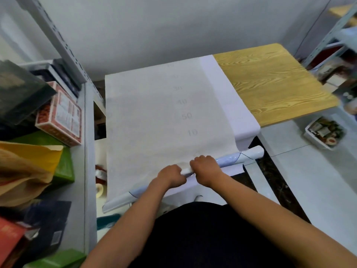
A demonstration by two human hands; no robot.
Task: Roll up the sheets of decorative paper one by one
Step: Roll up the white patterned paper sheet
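Head view: wood-grain table (270, 82), white sheet (154, 113) spread, grey wall (173, 26).

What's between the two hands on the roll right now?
In the head view, only a short bare stretch of the paper roll shows between the left hand and right hand.

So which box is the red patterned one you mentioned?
Look at the cluttered grey shelf left of the wooden table. The red patterned box lies flat above the green box, the only one with a white label panel.
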